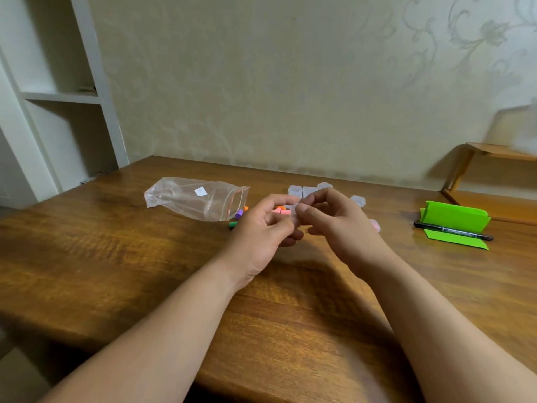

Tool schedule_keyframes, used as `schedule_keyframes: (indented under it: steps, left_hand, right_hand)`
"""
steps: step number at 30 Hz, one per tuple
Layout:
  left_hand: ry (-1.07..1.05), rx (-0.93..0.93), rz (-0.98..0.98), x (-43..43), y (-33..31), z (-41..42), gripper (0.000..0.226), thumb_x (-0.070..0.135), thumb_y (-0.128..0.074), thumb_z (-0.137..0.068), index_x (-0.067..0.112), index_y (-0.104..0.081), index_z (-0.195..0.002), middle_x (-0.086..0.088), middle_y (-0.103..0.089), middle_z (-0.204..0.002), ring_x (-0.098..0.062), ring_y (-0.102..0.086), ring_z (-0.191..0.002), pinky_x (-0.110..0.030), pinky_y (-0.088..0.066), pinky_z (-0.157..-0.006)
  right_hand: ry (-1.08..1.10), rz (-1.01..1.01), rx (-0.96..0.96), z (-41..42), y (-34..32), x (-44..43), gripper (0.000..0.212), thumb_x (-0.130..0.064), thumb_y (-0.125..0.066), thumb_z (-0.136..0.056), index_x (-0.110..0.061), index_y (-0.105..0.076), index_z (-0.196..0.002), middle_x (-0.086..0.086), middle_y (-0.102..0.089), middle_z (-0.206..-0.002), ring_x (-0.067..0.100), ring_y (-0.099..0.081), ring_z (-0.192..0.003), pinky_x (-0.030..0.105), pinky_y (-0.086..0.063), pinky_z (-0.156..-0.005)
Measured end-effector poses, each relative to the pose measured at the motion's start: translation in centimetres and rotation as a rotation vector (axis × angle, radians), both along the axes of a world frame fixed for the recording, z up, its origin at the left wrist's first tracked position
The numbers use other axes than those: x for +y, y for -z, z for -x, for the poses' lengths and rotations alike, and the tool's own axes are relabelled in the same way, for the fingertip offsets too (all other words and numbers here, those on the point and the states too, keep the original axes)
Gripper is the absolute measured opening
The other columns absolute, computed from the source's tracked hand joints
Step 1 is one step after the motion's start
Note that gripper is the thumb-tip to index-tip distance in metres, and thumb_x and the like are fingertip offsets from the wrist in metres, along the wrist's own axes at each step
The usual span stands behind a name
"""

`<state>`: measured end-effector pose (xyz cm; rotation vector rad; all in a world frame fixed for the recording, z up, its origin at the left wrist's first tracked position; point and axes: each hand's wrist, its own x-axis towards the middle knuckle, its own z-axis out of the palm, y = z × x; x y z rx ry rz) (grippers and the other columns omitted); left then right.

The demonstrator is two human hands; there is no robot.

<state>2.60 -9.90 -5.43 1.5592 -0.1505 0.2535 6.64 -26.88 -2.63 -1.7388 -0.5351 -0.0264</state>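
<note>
Forearms (174, 315) enter from bottom frame. Left hand (261, 228) and right hand (340, 225) meet mid-frame above the bench (116, 257), fingers of both pinching a small clear box (295, 212). Probably prying it open. Next: steady grip, then load from the coloured pieces (239, 213) by the zip bag (197, 200).

Dim, even indoor light, we note; a pale sheen lies on the table (72, 228) at left, and the left hand (261, 228) and right hand (340, 228) cast a soft shadow just beneath them. We see the clear box (295, 213) they pinch smeared, a blurred patch upper right, and the shelf (61, 97) lines leaning at the left edge.
</note>
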Motion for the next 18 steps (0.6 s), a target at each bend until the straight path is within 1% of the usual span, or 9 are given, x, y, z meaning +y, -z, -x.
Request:
schedule_keyframes:
  steps: [5,10,14,18]
  left_hand:
    - [0.030,0.012,0.011,0.02,0.20,-0.16,0.032,0.014,-0.066,-0.107,0.026,-0.068,-0.136,0.000,-0.081,-0.102,-0.022,-0.077,-0.101,-0.042,-0.062,-0.099]
    - [0.021,0.019,0.000,0.20,0.19,-0.20,0.031,0.013,-0.067,-0.106,0.027,-0.070,-0.133,-0.002,-0.081,-0.101,-0.022,-0.078,-0.101,-0.042,-0.063,-0.097]
    - [0.031,0.032,-0.011,0.16,0.19,-0.14,0.034,0.009,-0.066,-0.105,0.026,-0.071,-0.134,-0.004,-0.080,-0.099,-0.019,-0.078,-0.096,-0.037,-0.063,-0.093]
    - [0.027,0.037,-0.017,0.22,0.10,-0.10,0.030,0.012,-0.069,-0.104,0.031,-0.074,-0.127,-0.005,-0.081,-0.102,-0.021,-0.079,-0.098,-0.040,-0.063,-0.094]
  right_hand:
    - [-0.004,0.012,0.029,-0.19,-0.03,-0.19,0.020,-0.027,-0.075,-0.098,-0.011,-0.069,-0.106,0.002,-0.079,-0.093,0.013,-0.074,-0.088,0.033,-0.057,-0.083]
    - [-0.036,0.025,0.040,-0.20,-0.16,-0.36,0.019,-0.025,-0.075,-0.098,-0.010,-0.069,-0.106,0.001,-0.079,-0.091,0.011,-0.075,-0.088,0.030,-0.053,-0.081]
    - [-0.058,0.021,0.051,-0.22,-0.19,-0.48,0.019,-0.020,-0.075,-0.097,-0.005,-0.067,-0.106,0.001,-0.079,-0.088,0.009,-0.074,-0.085,0.028,-0.052,-0.080]
    - [-0.055,0.039,0.025,-0.13,-0.24,-0.51,0.018,-0.020,-0.074,-0.098,-0.005,-0.067,-0.105,0.002,-0.079,-0.089,0.008,-0.073,-0.084,0.028,-0.052,-0.079]
